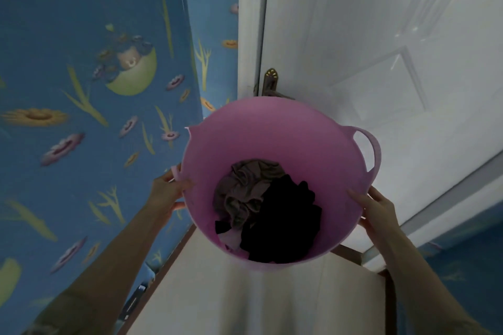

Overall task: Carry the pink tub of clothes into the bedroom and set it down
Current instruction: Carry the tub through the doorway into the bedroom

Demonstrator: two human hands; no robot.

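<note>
While carried aloft at white door (381, 62): pink tub (272, 130), clothes (266, 209) inside; left grip (170, 193), right grip (378, 209) clamped on rim. Bedroom entry, set-down outstanding.

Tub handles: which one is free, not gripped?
The right-side handle of the pink tub: its loop is empty. The right hand grips the rim below it; the left hand holds the other handle.

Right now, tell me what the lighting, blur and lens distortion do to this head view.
Head view: dim overall; glare streaks the white door; wide-angle bending tilts the door frame and blue wallpaper; the black clothes in the pink tub lose all detail; the wallpaper's flowers look soft; both hands, left and right, stay fairly sharp.
</note>
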